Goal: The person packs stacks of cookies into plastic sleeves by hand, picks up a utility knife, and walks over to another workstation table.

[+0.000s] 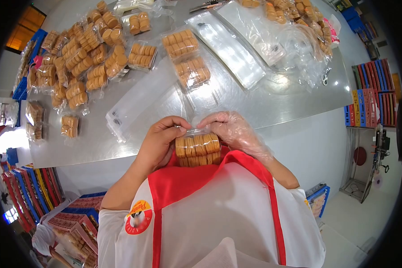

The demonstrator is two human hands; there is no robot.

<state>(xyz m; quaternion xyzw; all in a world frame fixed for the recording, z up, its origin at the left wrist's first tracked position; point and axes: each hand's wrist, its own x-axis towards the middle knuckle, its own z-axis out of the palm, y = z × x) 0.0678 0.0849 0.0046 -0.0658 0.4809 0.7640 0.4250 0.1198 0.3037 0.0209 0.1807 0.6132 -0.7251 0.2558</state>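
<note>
Close to my red apron, a clear plastic bag of round cookies (pixel 198 146) is held upright in two rows. My left hand (pixel 163 136), bare, pinches the bag's top edge at its left corner. On the other corner, my right hand (pixel 232 130), in a clear plastic glove, closes its fingertips on the same edge. Just beyond my hands, two cookie packs, a nearer one (pixel 192 72) and a farther one (pixel 180 43), lie on the steel table (pixel 272 105). Flat empty plastic bags (pixel 140 98) lie ahead of my left hand.
A large heap of bagged cookies (pixel 80 53) covers the table's left side, with a lone pack (pixel 69 126) near its front edge. Stacks of clear sleeves (pixel 230 49) and crumpled plastic (pixel 306 53) lie to the right. Stacked coloured crates (pixel 374 94) stand beyond. A person (pixel 44 239) is at lower left.
</note>
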